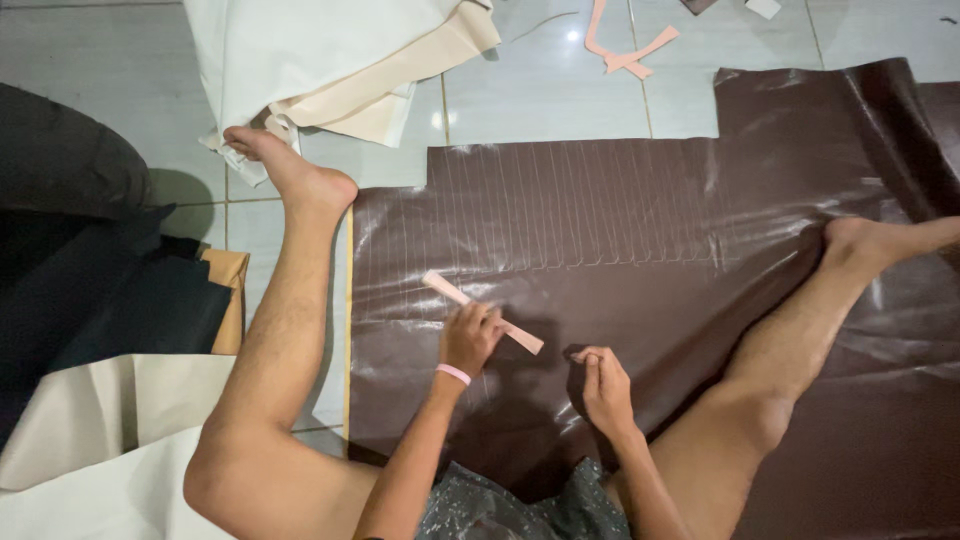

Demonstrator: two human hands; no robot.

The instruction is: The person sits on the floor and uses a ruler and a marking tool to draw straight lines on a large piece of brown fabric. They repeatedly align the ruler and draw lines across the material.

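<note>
A large dark brown sheet of faux leather [640,220] lies flat on the tiled floor between my legs, with a row of thin parallel lines drawn across its upper part. My left hand [470,335] presses a narrow pink template strip [445,288] down on the sheet; a pink band circles that wrist. My right hand [603,385] rests on the sheet just right of the strip's lower end, fingers pinched together as if around a small marking tool that I cannot make out.
Cream and white sheets [330,60] are piled at the top left under my left foot [290,165]. Black and beige material [110,300] lies at the left. Pink strip offcuts [625,50] sit on the tiles at the top.
</note>
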